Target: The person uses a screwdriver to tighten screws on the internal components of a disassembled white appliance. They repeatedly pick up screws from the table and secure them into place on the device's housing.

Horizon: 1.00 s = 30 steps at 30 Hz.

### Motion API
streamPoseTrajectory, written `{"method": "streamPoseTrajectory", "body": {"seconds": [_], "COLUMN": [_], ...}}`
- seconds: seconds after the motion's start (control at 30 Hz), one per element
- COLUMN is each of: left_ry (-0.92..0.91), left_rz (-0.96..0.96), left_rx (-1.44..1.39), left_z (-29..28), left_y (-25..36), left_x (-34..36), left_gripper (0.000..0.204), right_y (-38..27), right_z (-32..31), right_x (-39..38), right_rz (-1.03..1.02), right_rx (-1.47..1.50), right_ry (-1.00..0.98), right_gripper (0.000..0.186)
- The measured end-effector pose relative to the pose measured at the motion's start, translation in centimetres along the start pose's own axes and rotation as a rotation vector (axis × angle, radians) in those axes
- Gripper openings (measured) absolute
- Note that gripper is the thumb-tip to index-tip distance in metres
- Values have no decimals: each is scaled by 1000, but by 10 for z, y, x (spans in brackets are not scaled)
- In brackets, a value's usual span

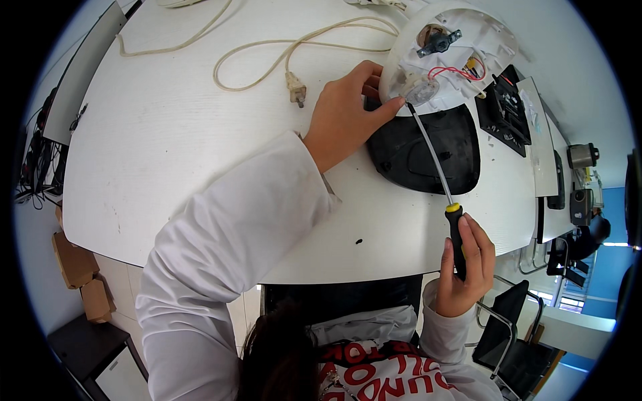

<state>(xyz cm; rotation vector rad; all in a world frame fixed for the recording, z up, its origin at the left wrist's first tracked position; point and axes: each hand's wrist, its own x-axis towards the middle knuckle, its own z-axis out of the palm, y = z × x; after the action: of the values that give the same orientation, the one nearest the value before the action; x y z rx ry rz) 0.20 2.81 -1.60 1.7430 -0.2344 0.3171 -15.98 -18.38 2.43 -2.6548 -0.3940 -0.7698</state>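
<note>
My left hand (348, 113) grips the near left rim of a white plastic appliance housing (478, 33). Its thumb lies on the rim, and the other fingers are partly hidden behind it. Inside the open housing are a dark metal part (439, 43), red wires (455, 71) and a clear round piece (422, 91). My right hand (470, 271) is closed around the black and yellow handle of a screwdriver (432, 154). The long shaft points away from me, its dark tip at the rim beside my left thumb. Below the housing sits a black plastic cover (414, 157).
A pale power cord (251, 43) with a plug (296, 90) loops across the white table (167, 127). To the right stands a black tray (505, 110) of small parts. A tiny black piece (359, 241) lies near the front edge. Chairs (511, 321) stand at the right.
</note>
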Motion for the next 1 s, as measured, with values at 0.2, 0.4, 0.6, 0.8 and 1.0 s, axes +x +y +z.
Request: {"method": "streamPoseTrajectory", "body": {"seconds": [0.2,0.4,0.6,0.8,1.0], "left_ry": [-7,-18,2,30,26], "left_rz": [-9,-30,-7,22,24], "left_rx": [-13,-18,-2,4,33], "left_z": [0,-1,0,2,2], "left_y": [0,4,3,-1,2], "left_x": [0,-1,-2,-2,-3], "left_gripper": [41,40,39,37,36], "right_y": [-2,-4,-18,-44,-45], "right_z": [0,1,-4,-18,-18], "right_x": [0,1,4,14,16], "right_rz": [-11,-17,30,161,144], "right_rx": [-34,-76,-69,-29,38], "right_ry": [1,16,-23,-122,-122], "right_gripper": [40,41,42,43,40]}}
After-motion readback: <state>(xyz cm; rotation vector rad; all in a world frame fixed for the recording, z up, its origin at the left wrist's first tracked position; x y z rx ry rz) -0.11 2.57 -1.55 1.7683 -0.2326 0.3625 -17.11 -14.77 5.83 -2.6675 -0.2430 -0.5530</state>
